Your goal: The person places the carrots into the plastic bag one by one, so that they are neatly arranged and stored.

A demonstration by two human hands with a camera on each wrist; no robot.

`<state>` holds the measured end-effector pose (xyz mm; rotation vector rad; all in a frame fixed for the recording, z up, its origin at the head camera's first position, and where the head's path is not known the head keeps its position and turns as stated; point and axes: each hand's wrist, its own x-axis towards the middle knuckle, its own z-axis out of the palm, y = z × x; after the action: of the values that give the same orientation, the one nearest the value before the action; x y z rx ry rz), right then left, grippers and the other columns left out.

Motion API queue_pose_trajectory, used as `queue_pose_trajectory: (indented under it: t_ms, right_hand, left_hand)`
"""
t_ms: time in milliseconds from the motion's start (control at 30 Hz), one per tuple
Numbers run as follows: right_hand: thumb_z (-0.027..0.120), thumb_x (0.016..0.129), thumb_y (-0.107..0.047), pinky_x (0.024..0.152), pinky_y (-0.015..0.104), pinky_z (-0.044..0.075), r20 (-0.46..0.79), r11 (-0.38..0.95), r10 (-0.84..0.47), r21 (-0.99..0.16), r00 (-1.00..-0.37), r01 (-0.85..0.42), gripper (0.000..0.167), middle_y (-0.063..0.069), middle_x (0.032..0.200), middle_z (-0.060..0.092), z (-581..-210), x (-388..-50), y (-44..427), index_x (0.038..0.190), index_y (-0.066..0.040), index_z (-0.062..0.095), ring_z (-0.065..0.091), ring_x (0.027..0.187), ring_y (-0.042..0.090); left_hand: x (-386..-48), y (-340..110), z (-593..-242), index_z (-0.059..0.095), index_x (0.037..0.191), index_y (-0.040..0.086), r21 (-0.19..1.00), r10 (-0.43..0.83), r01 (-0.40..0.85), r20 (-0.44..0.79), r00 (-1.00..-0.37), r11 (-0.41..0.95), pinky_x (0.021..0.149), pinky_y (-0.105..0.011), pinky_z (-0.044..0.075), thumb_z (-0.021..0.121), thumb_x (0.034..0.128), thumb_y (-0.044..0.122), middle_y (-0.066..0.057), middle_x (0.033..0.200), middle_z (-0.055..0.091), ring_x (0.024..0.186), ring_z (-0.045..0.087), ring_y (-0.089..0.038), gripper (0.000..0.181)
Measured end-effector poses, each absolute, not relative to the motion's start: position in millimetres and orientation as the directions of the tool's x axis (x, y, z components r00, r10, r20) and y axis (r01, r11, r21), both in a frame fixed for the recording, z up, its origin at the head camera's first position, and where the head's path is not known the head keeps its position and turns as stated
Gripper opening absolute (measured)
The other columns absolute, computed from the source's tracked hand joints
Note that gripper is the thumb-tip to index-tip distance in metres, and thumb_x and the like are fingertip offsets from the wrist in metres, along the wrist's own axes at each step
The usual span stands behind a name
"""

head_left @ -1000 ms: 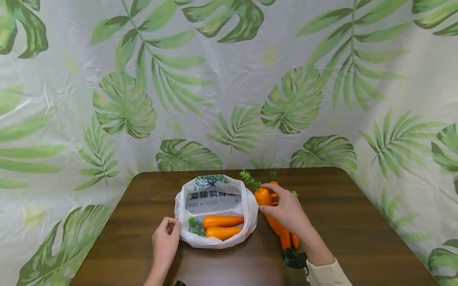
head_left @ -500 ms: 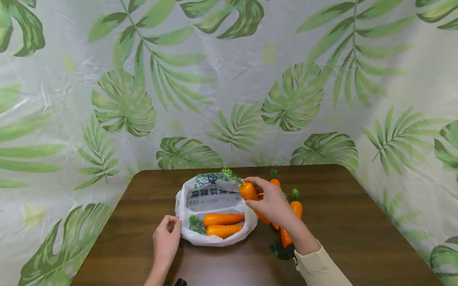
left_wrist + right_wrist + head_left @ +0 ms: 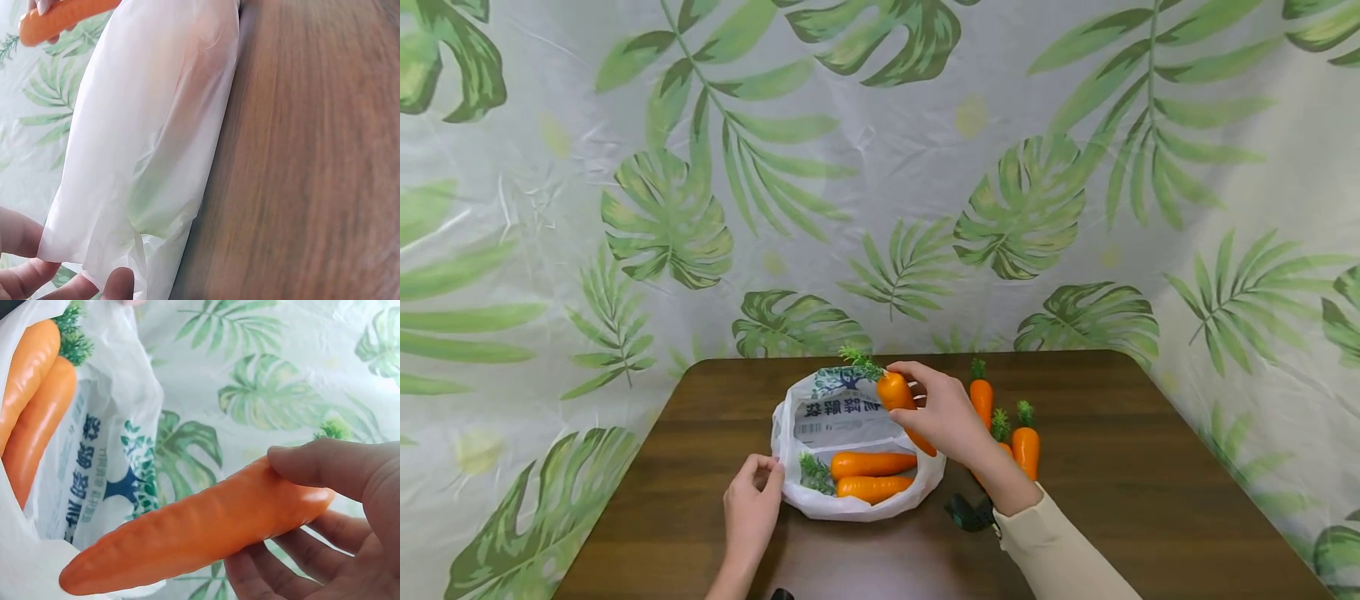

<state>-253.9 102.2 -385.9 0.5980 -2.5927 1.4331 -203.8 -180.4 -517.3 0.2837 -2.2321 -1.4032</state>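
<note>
A white plastic bag (image 3: pixel 857 508) with dark printing lies on the table, its mouth rolled wide. Two orange carrots (image 3: pixel 874 463) with green tops lie inside it. At its left edge my left hand (image 3: pixel 751 504) pinches the rim; in the left wrist view the thumb and fingers (image 3: pixel 119 284) stand on either side of the plastic (image 3: pixel 125 156). Above the bag's right side, my right hand (image 3: pixel 946 415) grips another carrot (image 3: pixel 895 392) near its leafy end. That carrot tilts, its tip (image 3: pixel 81 578) low over the bag's right rim in the right wrist view.
Several more carrots (image 3: pixel 1026 450) lie to the right of the bag, partly hidden behind the right forearm. The dark wooden table (image 3: pixel 1120 483) meets a leaf-patterned cloth (image 3: pixel 887 167) at its back. A black wrist device (image 3: pixel 970 512) sits under the right wrist.
My right hand has lifted a carrot off the group on the right and carried it left to above the bag. The left hand has stayed at the bag's rim.
</note>
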Motion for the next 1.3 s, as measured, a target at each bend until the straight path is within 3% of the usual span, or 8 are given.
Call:
queue_pose_trajectory:
  t_ms: [600, 933, 1300]
  right_hand:
    - [0.08, 0.084, -0.008, 0.08, 0.032, 0.055, 0.291, 0.506, -0.446, -0.698, -0.847, -0.506, 0.058, -0.001, 0.123, 0.064, -391, -284, 68, 0.138, -0.018, 0.059, 0.064, 0.1, 0.019]
    - [0.08, 0.086, -0.009, 0.082, 0.034, 0.054, 0.168, 0.549, -0.574, -0.647, -0.801, -0.529, 0.062, 0.002, 0.126, 0.063, -401, -310, 54, 0.142, -0.017, 0.056, 0.064, 0.105, 0.022]
    - [0.08, 0.085, -0.009, 0.085, 0.029, 0.052, 0.046, 0.585, -0.68, -0.568, -0.732, -0.579, 0.055, -0.001, 0.125, 0.064, -424, -328, 49, 0.136, -0.019, 0.06, 0.062, 0.104, 0.017]
  left_hand:
    - [-205, -182, -517, 0.067, 0.085, 0.01, 0.884, -0.419, 0.096, 0.31, -0.853, 0.458, 0.063, -0.024, 0.053, 0.069, 0.093, 0.009, -0.006, 0.098, 0.074, 0.084, 0.07, -0.016, 0.008]
    - [-205, -184, -516, 0.067, 0.085, 0.009, 0.89, -0.418, 0.095, 0.301, -0.857, 0.446, 0.062, -0.024, 0.053, 0.068, 0.0938, 0.009, -0.007, 0.101, 0.074, 0.085, 0.07, -0.015, 0.009]
    - [-204, -182, -517, 0.066, 0.086, 0.009, 0.897, -0.418, 0.1, 0.296, -0.859, 0.431, 0.062, -0.025, 0.053, 0.068, 0.0937, 0.009, -0.008, 0.102, 0.074, 0.085, 0.07, -0.016, 0.008]
